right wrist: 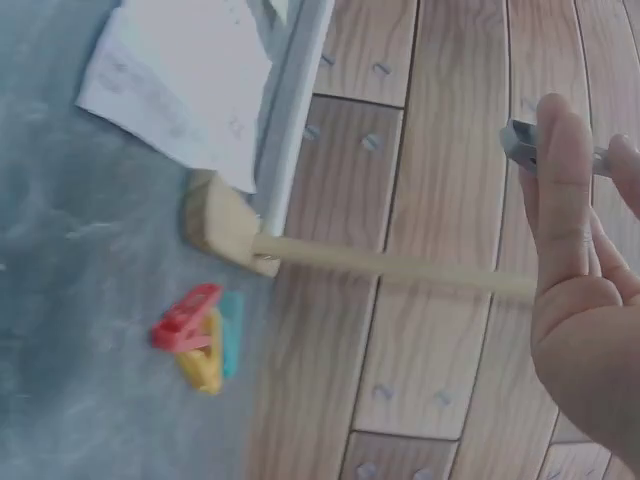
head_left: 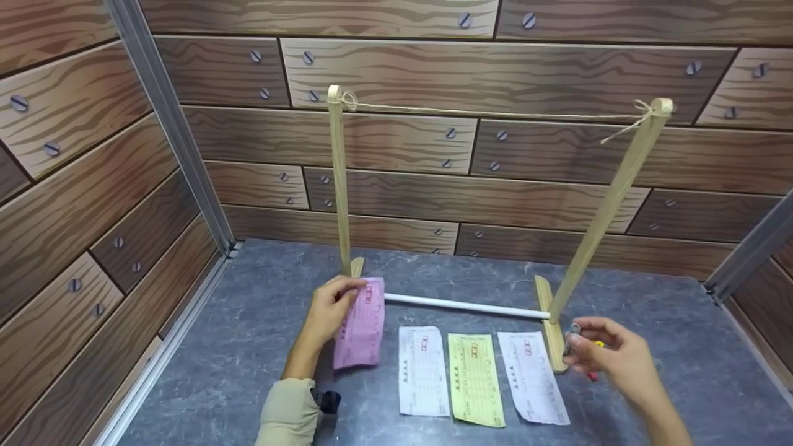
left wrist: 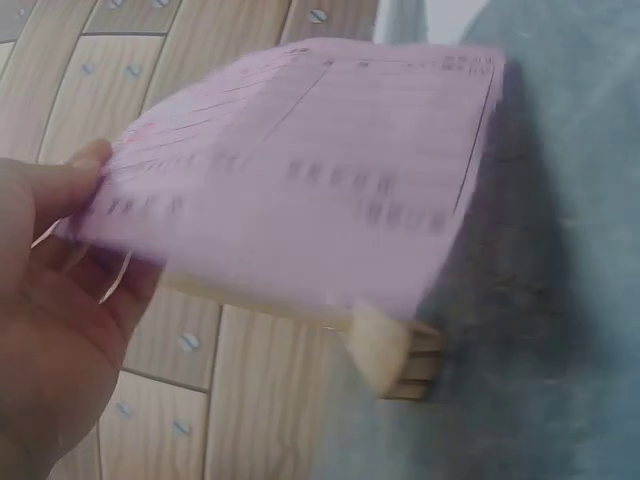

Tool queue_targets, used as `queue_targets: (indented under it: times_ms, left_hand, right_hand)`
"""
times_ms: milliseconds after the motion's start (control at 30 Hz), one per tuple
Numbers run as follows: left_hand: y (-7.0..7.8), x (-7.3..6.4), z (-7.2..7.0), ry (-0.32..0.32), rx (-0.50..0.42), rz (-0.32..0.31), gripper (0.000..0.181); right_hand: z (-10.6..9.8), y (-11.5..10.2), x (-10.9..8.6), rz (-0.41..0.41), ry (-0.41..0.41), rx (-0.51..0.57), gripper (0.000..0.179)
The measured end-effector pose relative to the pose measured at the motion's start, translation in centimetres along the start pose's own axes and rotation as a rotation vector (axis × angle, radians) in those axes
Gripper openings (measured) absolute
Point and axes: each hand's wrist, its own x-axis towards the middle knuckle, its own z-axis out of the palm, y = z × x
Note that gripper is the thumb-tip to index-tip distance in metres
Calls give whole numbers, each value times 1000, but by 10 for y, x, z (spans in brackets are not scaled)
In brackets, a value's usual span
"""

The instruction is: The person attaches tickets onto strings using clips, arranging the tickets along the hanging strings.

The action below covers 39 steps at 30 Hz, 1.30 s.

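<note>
My left hand [head_left: 328, 310] pinches a pink printed slip [head_left: 362, 328] by its upper edge, beside the foot of the left post. In the left wrist view the slip [left wrist: 330, 170] stretches away from my thumb and fingers, its far end above the table. My right hand [head_left: 619, 356] holds a grey clothespin [head_left: 572, 339] between thumb and fingers, near the foot of the right post. The right wrist view shows this clothespin [right wrist: 522, 145] at the fingertips, partly hidden by the fingers. On the table between my hands lie a white slip [head_left: 424, 371], a yellow slip [head_left: 476, 379] and a pale lilac slip [head_left: 531, 378].
A wooden frame stands behind the slips: left post [head_left: 339, 186], right post [head_left: 610, 210], a string [head_left: 495, 113] tied between their tops and a white rod [head_left: 464, 305] below. Red [right wrist: 188, 318], yellow [right wrist: 203, 362] and teal [right wrist: 231, 330] clothespins lie near the right foot. Wood-patterned walls enclose the table.
</note>
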Motion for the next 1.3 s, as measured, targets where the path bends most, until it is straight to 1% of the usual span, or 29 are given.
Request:
queue_targets:
  times_ms: [100,200,267,367,467,567,733,767,800,900,1000,1100,1300]
  left_hand:
    - [22,6,-4,14,-21,-10,23]
    - [44,10,-9,8,-47,-36,30]
    - [56,13,-12,6,-66,-46,33]
    - [66,19,-13,14,-68,-66,28]
    - [74,27,-13,29,-66,-72,22]
    - [83,36,-13,28,-65,-63,23]
    - [97,46,-14,14,-24,-36,21]
    - [100,48,-14,16,-7,-30,19]
    - [98,51,-14,18,6,-27,17]
    - [90,61,-14,33,34,-8,12]
    - [79,72,-14,47,33,20,10]
    - [84,81,-16,59,20,59,8]
    - [102,101,-21,73,-3,130,7]
  right_hand:
    - [4,-10,4,-44,-19,15,36]
    - [10,-21,8,-73,-39,40,36]
    - [13,-29,11,-98,-58,49,35]
    - [18,-40,16,-156,-83,43,33]
    - [23,-51,24,-217,-94,40,32]
    - [29,-62,33,-272,-104,43,30]
    - [40,-76,47,-332,-113,96,26]
    - [42,-79,49,-339,-115,115,25]
    - [44,-82,51,-345,-119,127,24]
    - [46,-91,56,-366,-135,139,24]
    - [47,-101,61,-394,-151,133,23]
    - [47,-111,66,-422,-164,126,23]
    - [46,-135,78,-454,-180,83,23]
